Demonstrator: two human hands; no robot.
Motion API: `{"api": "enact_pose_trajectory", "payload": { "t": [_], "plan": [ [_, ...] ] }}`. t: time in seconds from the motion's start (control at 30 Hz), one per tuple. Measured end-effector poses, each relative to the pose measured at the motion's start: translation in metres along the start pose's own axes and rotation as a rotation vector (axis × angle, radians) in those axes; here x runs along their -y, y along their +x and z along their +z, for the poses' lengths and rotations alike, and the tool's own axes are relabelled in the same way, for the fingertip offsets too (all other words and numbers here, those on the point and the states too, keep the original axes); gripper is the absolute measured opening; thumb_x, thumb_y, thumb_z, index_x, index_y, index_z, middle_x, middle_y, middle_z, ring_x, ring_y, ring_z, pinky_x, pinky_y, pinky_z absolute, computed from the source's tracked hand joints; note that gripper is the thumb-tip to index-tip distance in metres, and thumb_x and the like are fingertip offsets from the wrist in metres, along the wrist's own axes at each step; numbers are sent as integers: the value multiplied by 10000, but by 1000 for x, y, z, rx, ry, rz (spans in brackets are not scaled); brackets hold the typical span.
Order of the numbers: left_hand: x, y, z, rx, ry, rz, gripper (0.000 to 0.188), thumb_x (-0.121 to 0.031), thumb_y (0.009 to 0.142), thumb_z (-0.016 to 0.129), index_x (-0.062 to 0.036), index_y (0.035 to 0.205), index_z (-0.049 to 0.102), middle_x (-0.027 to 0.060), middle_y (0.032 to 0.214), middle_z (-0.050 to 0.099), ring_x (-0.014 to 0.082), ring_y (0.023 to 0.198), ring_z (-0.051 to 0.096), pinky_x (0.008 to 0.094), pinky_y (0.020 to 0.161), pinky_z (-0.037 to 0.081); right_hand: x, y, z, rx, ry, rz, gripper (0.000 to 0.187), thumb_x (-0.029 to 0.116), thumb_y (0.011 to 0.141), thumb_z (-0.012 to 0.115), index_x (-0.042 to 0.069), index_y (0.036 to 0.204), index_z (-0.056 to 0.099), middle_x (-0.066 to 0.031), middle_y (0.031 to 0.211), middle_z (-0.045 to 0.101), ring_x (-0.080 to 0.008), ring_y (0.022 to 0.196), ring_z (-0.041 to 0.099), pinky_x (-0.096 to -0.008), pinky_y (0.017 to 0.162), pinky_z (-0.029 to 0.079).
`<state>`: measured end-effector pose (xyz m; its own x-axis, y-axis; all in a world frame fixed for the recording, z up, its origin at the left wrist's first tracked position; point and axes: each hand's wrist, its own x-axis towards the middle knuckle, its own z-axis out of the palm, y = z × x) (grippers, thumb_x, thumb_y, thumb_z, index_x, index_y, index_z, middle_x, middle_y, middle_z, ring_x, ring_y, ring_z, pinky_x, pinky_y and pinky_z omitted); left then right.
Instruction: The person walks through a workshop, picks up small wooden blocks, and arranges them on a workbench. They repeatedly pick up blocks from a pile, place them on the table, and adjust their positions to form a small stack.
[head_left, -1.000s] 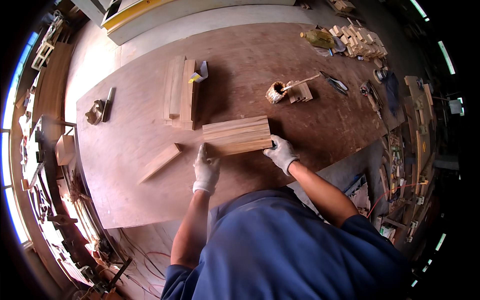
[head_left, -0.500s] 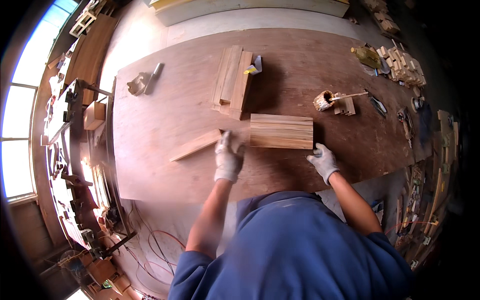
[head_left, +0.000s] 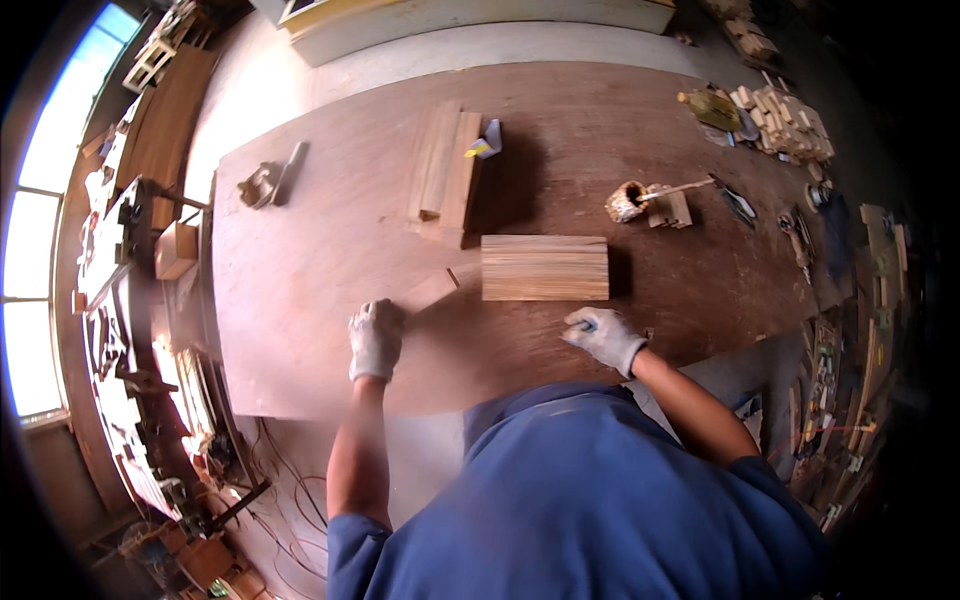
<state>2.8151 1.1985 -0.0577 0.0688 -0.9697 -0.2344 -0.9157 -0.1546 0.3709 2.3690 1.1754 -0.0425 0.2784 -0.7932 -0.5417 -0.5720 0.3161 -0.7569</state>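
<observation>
Left hand: gloved left hand (head_left: 375, 338) is resting on the brown tabletop (head_left: 320, 250), fingers curled down over the near end of a thin wood strip (head_left: 428, 291). Looks like it's pinning or gripping that end, though I can't tell for sure which.
Right hand: gloved right hand (head_left: 605, 335) sits lower right on the table, loosely curled, with something small and bluish at the fingertips. Too blurry to say what it is or whether it's actually pinched.
Wood strip: lies angled, running from the left hand up toward the striped block.
Striped block: flat laminated wood block (head_left: 544, 267) lies between the two hands, a bit farther out, touched by neither.
Plank stack: a stack of planks (head_left: 443, 172) sits beyond the strip.
Far right: a small pot with a stick in it (head_left: 628, 201) and piles of little wood blocks (head_left: 785, 120).
</observation>
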Motion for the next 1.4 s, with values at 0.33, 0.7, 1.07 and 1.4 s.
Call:
{"api": "enact_pose_trajectory", "payload": {
  "t": [0.33,0.7,1.07,1.4],
  "plan": [
    [-143,-51,-7,-539,-30,422,415,-87,884,717,-60,1286,618,147,1335,629,374,1313,564,575,1180,370,98,1,-5,289,875,237,484,397,968,756,-66,1080,673,-139,928,688,-256,793,768,-375,659,663],
    [-90,-33,9,-80,-1913,-560,421,-259,1077,604,-36,1433,583,85,1255,674,199,993,705,392,877,611,91,-16,-47,239,584,-14,579,249,964,762,-118,1364,562,-136,1016,707,-213,872,748,-337,794,642],
    [-104,-36,21,-57,-1570,-136,458,-104,911,791,16,1324,633,93,1298,692,136,1085,666,290,895,583,80,-19,-46,65,896,214,483,217,978,737,-43,1361,599,-138,1116,705,-198,960,720,-349,791,647],
    [-129,-37,3,-3,-1671,-148,673,71,931,639,42,1559,398,168,1444,593,207,1256,604,299,1038,513,72,-24,-49,39,308,-136,560,0,858,758,-19,1388,579,-100,1289,653,-183,1198,631,-375,993,584]
  ]
}}
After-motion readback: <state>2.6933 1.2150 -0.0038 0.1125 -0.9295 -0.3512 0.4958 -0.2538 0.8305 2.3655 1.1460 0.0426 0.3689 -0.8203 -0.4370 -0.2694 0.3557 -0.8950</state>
